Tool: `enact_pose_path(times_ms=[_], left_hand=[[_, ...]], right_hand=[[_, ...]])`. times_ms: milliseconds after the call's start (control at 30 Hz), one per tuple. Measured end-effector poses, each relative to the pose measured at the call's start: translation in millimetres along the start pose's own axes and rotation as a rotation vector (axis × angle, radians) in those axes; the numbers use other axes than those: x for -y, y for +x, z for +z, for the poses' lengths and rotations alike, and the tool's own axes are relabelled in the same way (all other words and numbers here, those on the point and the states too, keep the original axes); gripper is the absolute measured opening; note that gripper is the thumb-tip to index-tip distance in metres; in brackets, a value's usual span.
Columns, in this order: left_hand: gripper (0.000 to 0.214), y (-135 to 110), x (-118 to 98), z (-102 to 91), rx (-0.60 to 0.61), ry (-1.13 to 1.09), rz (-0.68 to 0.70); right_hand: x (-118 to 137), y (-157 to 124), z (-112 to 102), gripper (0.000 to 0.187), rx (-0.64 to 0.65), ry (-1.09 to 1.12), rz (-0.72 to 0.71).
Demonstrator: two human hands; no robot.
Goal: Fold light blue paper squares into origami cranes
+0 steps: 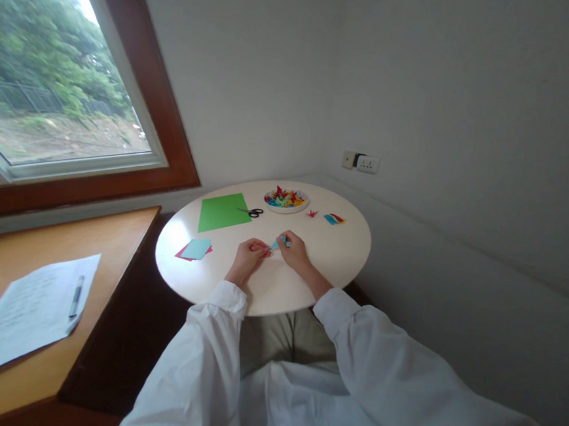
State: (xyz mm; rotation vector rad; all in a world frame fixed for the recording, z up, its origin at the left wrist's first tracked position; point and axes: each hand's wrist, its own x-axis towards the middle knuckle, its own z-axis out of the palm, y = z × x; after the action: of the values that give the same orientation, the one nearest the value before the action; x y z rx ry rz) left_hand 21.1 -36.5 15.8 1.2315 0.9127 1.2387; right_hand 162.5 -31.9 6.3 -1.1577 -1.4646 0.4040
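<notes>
Between my two hands is a small piece of folded light-blue paper (274, 245), held above the near half of the round white table (318, 263). My left hand (250, 256) pinches its left end with thumb and finger. On the other side, my right hand (293, 249) has its fingers closed round the right end. Much of the paper is hidden by the fingers, so its exact folded shape does not show. A stack of light-blue and red paper squares (197, 249) lies to the left of my left hand.
A green sheet (220, 213) lies at the back left, with black-handled scissors (255, 213) over its edge. Beyond my hands stand a white bowl (287, 209) of colourful folded papers, a red paper crane (312, 213) and coloured strips (334, 219). Left is a wooden desk (121, 265).
</notes>
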Motion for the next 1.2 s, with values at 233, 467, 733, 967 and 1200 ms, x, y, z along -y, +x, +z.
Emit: enact_pose_path(times_ms=[233, 467, 733, 967, 1200], left_hand=[[0.025, 0, -2, 0.0, -0.003, -0.030, 0.015], [0.032, -3, -3, 6.3, 0.030, -0.019, 0.062], [0.019, 8, 6, 3.4, -0.077, 0.002, 0.168], [0.015, 14, 11, 0.1, -0.132, 0.028, 0.236], [0.014, 14, 11, -0.8, -0.132, 0.085, 0.274]], right_hand=[[-3, 1, -1, 0.016, -0.049, 0.035, 0.012], [0, -1, 0, 0.016, -0.002, 0.087, -0.007], [-8, 1, 5, 0.018, 0.044, 0.163, 0.021], [-8, 0, 7, 0.015, 0.093, 0.222, 0.045], [-13, 1, 10, 0.013, 0.105, 0.241, 0.051]])
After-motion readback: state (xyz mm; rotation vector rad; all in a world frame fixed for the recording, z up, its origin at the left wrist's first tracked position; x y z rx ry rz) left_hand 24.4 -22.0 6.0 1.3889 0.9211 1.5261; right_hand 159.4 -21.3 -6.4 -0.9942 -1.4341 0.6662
